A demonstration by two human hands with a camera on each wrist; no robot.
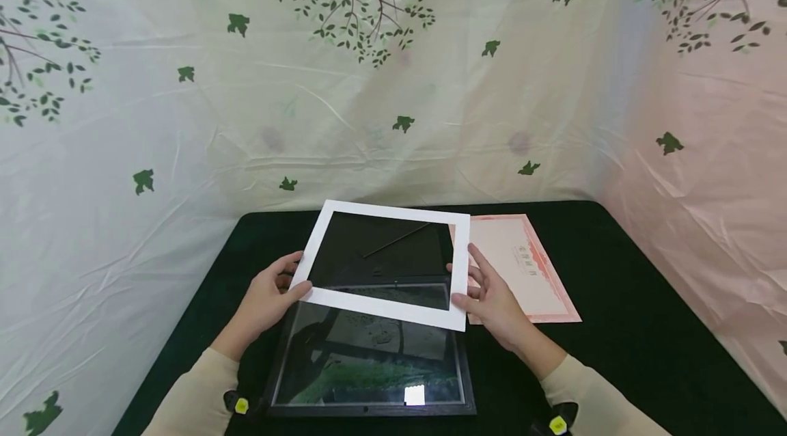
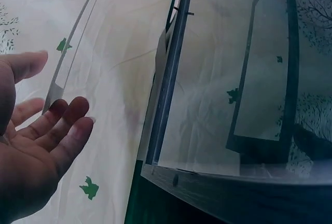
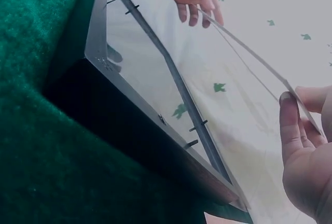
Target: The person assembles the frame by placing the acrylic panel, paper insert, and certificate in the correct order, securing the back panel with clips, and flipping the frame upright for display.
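A white rectangular picture mat (image 1: pixel 381 309) with a large cut-out window is held up between both hands, tilted over the table. My left hand (image 1: pixel 268 296) pinches its left side near the lower corner, thumb on top and fingers beneath. On the other side, my right hand (image 1: pixel 494 303) pinches the right edge the same way. Below the mat lies a dark picture frame (image 1: pixel 320 411) with a reflective glass pane (image 1: pixel 369 368). Small metal tabs (image 3: pixel 194 143) stand along the frame's inner edge in the right wrist view.
Through the mat's window shows a black backing panel (image 1: pixel 350 244) with a thin diagonal line. A pink-bordered paper sheet (image 1: pixel 510 272) lies right of it, partly behind the mat and right hand. Dark green cloth (image 1: pixel 639 354) covers the table; a leaf-printed curtain (image 1: pixel 369 162) surrounds it.
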